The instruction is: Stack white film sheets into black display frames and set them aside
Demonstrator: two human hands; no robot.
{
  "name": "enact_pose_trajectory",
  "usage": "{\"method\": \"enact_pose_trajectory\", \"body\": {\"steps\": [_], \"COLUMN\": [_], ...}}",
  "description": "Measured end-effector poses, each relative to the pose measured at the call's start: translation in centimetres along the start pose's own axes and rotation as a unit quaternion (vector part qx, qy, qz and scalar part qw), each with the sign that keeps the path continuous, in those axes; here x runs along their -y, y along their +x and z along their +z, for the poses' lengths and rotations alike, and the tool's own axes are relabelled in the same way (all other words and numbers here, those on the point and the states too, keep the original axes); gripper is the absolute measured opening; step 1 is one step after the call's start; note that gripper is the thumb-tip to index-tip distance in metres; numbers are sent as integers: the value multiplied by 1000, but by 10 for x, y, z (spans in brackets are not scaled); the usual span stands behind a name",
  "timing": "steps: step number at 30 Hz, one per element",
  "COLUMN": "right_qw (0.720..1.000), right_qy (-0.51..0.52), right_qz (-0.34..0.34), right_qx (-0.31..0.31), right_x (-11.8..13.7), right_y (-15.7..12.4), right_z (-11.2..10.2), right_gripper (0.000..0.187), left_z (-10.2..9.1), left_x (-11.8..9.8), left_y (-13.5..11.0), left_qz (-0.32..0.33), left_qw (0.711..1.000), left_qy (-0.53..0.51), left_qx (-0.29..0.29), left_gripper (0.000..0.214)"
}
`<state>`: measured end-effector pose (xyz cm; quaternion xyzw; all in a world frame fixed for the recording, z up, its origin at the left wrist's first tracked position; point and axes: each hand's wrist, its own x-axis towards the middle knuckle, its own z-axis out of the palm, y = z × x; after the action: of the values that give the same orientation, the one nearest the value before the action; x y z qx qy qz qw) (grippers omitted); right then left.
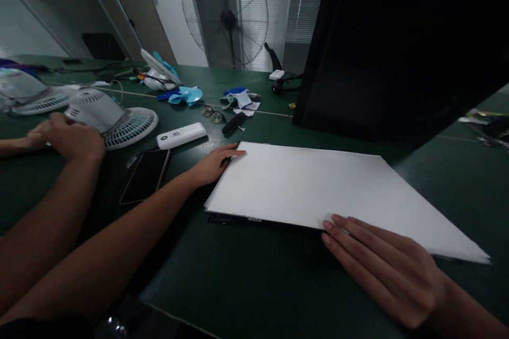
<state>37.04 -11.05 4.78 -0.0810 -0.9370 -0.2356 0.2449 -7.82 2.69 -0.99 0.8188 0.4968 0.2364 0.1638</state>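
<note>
Two hands at the edges of a white panel [302, 185] lying flat on a dark green desk [254, 286].
The left hand [214, 164] is at the panel's far left corner, fingers partly bent and one laid on the upper face; whether it grips cannot be told. The right hand [389, 270] is extended almost flat at the panel's near edge, fingers straight and side by side, their tips touching that edge. A thin dark layer [230, 219] shows beneath the panel at the near left. Left of the panel lie a phone [146, 176] and a white oblong device [182, 135]; farther left, a co-worker's hands [71, 137] touch a pale fan housing [95, 108]. Eyeglasses [212, 114] rest beyond the panel's far left corner, and a large black screen [397, 47] stands behind its far edge.
</note>
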Motion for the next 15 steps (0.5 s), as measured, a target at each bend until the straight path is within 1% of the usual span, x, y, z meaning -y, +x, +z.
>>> {"method": "enact_pose_trajectory", "body": {"steps": [3,5,7,9,11,15], "right_qw": [999,997,995,994,995,995], "right_qy": [-9,-9,-4,4,5,-14], "right_qz": [39,76,98,106,101,85], "right_qx": [17,19,7,-9,-24,-45], "right_x": [-2,-3,-4,-5,-6,-9], "right_y": [2,1,-2,-6,-10,-10], "right_z": [-15,-24,-26,-22,-13,5], "right_gripper": [37,39,41,44,43,33], "left_z": [-1,-1,-1,-1,0,1], "left_x": [0,0,-1,-2,-4,-6], "left_y": [-2,-2,-2,-1,-1,-2], "left_qz": [21,53,89,113,123,131], "left_qw": [1000,998,996,993,992,991], "left_qy": [-16,-23,-23,-26,-32,-38], "left_qx": [-6,-10,-8,0,8,8], "left_gripper": [48,50,49,48,49,49]}}
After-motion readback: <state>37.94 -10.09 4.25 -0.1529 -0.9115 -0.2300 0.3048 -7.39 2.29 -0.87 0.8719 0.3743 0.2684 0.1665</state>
